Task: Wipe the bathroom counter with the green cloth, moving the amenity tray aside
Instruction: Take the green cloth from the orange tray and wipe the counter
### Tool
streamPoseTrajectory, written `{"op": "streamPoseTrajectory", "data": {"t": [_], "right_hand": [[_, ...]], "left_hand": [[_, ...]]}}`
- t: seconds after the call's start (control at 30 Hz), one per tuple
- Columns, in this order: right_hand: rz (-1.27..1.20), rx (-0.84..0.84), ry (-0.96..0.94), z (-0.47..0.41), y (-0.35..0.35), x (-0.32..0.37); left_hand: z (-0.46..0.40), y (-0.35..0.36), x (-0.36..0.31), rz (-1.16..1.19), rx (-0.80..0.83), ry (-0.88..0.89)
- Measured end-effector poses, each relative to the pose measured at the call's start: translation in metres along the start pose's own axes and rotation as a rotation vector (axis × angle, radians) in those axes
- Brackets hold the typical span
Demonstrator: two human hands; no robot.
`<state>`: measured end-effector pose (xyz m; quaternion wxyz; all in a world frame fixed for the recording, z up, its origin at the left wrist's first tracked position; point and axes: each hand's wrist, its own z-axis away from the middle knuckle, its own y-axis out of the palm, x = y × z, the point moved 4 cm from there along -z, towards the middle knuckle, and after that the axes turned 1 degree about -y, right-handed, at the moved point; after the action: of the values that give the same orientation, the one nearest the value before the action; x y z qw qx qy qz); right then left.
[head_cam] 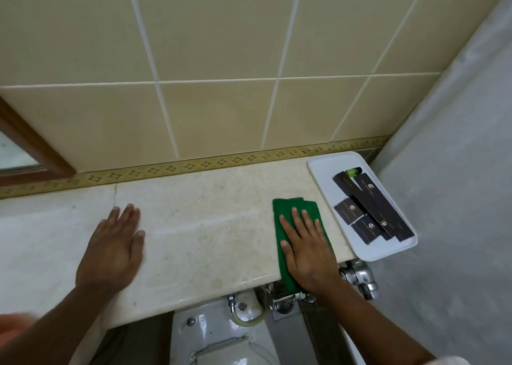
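Here the right hand (306,249) lies flat, fingers spread, pressing on the green cloth (297,212), which is folded on the beige stone tabletop (207,226) just left of the white amenity tray (327,165). The cloth's near end hangs over the tabletop's front edge. The tray sits at the tabletop's far right end, against the tiled wall (221,59) and beside the grey side wall, its near corner jutting past the front edge. On it lie several dark boxes (371,206) and a small item with a green end (352,172). Well to the left of the tray, the left hand (113,248) rests palm down on the bare tabletop, grasping nothing. Below the tray's near corner, chrome plumbing fittings (358,277) show.
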<state>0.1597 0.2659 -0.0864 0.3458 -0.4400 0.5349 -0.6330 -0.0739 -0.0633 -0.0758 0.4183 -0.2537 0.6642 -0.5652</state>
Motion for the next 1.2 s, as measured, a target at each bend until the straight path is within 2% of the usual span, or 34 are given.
{"op": "streamPoseTrajectory", "data": {"t": [0.3, 0.53, 0.63, 0.73, 0.87, 0.93, 1.07, 1.2], "right_hand": [[0.064, 0.046, -0.033, -0.125, -0.015, -0.005], [0.046, 0.033, -0.057, -0.052, -0.008, -0.004], [0.029, 0.041, 0.013, -0.013, -0.006, 0.013], [0.005, 0.046, 0.018, -0.007, 0.002, 0.078], [-0.001, 0.075, -0.234, -0.012, 0.029, 0.216], [-0.014, 0.096, -0.299, -0.009, 0.037, 0.251], [-0.012, 0.071, -0.295, -0.006, 0.035, 0.204], [0.002, 0.048, -0.062, -0.024, 0.017, 0.109]], "left_hand": [[-0.002, 0.003, 0.004, -0.006, -0.02, 0.004], [0.0, -0.003, -0.001, -0.009, -0.016, 0.007], [0.002, -0.006, -0.004, -0.019, -0.01, -0.014], [0.002, -0.008, -0.004, -0.016, 0.0, -0.031], [0.001, -0.007, -0.004, -0.025, -0.007, -0.026], [0.003, -0.005, -0.002, -0.025, -0.002, -0.032], [0.001, -0.002, 0.002, -0.026, 0.004, -0.023], [0.001, -0.003, 0.0, -0.013, 0.003, -0.027]]}}
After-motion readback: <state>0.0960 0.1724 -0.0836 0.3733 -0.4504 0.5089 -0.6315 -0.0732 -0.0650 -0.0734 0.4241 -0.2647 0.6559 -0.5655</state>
